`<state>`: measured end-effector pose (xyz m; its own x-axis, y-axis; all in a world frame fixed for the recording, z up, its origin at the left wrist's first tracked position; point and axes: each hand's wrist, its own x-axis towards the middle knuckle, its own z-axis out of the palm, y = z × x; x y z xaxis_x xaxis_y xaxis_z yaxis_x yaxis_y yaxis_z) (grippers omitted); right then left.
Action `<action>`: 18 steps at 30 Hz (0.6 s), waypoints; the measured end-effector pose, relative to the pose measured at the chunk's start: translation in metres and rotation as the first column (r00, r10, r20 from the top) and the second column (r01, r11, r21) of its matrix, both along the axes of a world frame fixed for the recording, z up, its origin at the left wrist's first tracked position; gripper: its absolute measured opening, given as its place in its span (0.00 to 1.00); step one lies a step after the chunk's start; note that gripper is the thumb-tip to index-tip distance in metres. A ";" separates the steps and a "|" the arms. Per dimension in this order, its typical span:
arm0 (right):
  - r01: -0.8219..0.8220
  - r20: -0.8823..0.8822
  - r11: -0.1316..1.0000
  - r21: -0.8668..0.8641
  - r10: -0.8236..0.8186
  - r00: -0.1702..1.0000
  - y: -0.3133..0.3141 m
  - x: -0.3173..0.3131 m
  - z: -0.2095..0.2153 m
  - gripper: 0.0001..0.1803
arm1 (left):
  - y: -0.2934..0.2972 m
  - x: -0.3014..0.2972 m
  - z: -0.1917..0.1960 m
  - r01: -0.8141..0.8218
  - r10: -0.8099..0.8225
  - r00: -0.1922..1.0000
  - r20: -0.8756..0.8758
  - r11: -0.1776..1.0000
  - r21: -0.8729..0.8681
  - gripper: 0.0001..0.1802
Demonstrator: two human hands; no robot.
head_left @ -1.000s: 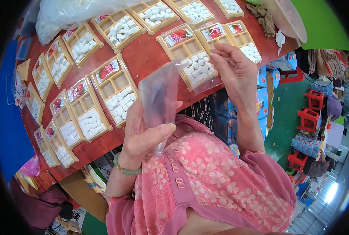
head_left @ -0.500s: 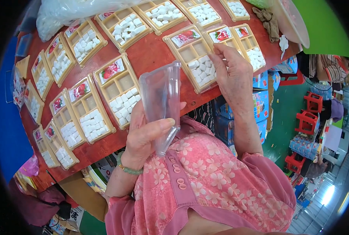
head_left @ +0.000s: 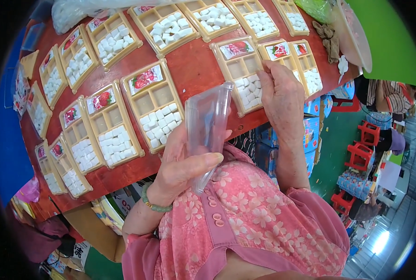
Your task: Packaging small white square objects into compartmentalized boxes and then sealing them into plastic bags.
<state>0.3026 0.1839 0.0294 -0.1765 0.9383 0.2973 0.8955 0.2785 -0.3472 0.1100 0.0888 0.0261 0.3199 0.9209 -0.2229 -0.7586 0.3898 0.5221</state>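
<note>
Two bare hands work over a red table (head_left: pixel 196 74) crowded with tan compartment trays of white cubes. Left hand (head_left: pixel 182 165) closed around a stack of clear plastic bags (head_left: pixel 207 128), thumb pressed across the front near the lower end, fingers behind; stack stands nearly upright, slightly tilted, in front of the chest and over the table's near edge. Green bead bracelet (head_left: pixel 153 204) on the left wrist. Right hand (head_left: pixel 282 95) rests on the near-right tray (head_left: pixel 238 77), fingers curled together, tips down at the compartment of white cubes (head_left: pixel 249 89); whether it pinches a cube, cannot tell, fingertips hidden. That tray has a red-pictured label card in its top compartment. Just left of the bags lies another tray (head_left: pixel 154 112), its lower compartment full of cubes, two upper ones bare, same kind of card on top. More trays in rows toward the far and left edges, most with cubes. Clear plastic sack (head_left: pixel 72 11) at the far left of the table. Brown cloth gloves (head_left: pixel 328 39) at the far right beside a pale round lid. Person wears a pink floral shirt (head_left: pixel 254 219). Red plastic stools (head_left: pixel 362 149) on the green floor to the right.
</note>
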 end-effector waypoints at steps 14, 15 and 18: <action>-0.004 0.006 0.997 0.075 0.004 1.000 -0.016 -0.005 -0.010 0.08 | -0.007 -0.007 -0.005 0.043 -0.043 0.999 -0.010 0.999 -0.014 0.41; -0.008 -0.007 0.996 0.091 0.009 1.000 -0.017 -0.005 -0.012 0.08 | -0.007 -0.008 -0.004 0.037 -0.037 0.999 -0.009 0.999 -0.007 0.41; -0.021 -0.004 0.993 0.118 0.022 1.000 -0.021 -0.008 -0.012 0.07 | -0.007 -0.010 0.009 0.029 -0.033 0.997 -0.069 0.998 -0.056 0.48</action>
